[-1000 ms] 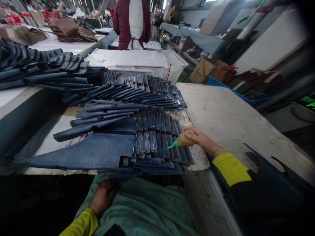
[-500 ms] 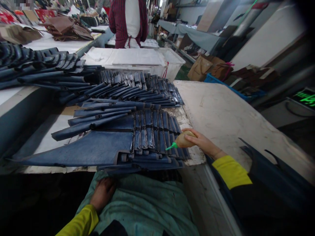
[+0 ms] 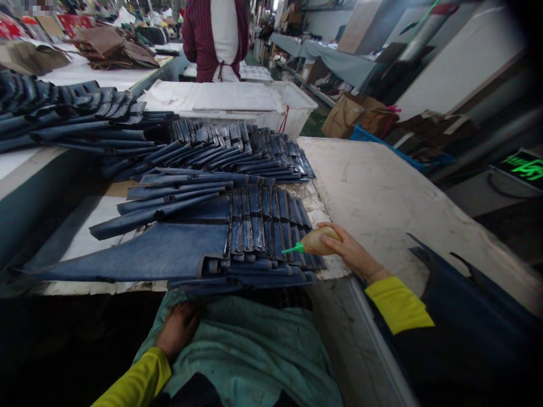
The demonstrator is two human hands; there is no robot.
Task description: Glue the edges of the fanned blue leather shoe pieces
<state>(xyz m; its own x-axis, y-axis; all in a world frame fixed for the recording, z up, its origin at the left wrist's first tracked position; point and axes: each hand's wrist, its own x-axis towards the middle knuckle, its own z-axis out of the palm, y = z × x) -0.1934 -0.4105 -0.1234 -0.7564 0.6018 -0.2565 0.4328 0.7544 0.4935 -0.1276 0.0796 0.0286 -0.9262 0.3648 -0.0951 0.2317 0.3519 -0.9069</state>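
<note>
In my right hand (image 3: 345, 249) is a yellowish squeeze bottle (image 3: 319, 241) with a green nozzle (image 3: 292, 249). My fingers wrap round it, and the nozzle tip is at the right part of a row of overlapping dark blue leather pieces (image 3: 250, 223). Shiny wet-looking strips run along several of their edges, mostly left of the nozzle. One large blue piece (image 3: 139, 251) reaches far to the left along the table's front edge. My left hand (image 3: 180, 328) lies on the green apron (image 3: 250, 345) over my lap, holding nothing that I can see; its fingertips are partly hidden.
More blue pieces (image 3: 212, 150) are stacked behind the row, with another pile (image 3: 68, 107) at the left. A pale tabletop (image 3: 382, 186) extends right, bearing dark blue pieces (image 3: 466, 294). Beyond are a white bin (image 3: 292, 102) and a person in a striped top (image 3: 195, 42).
The squeeze bottle's nozzle tip has shifted slightly left and up along the blue pieces. My left hand stays on my lap. The whole view has moved a little.
</note>
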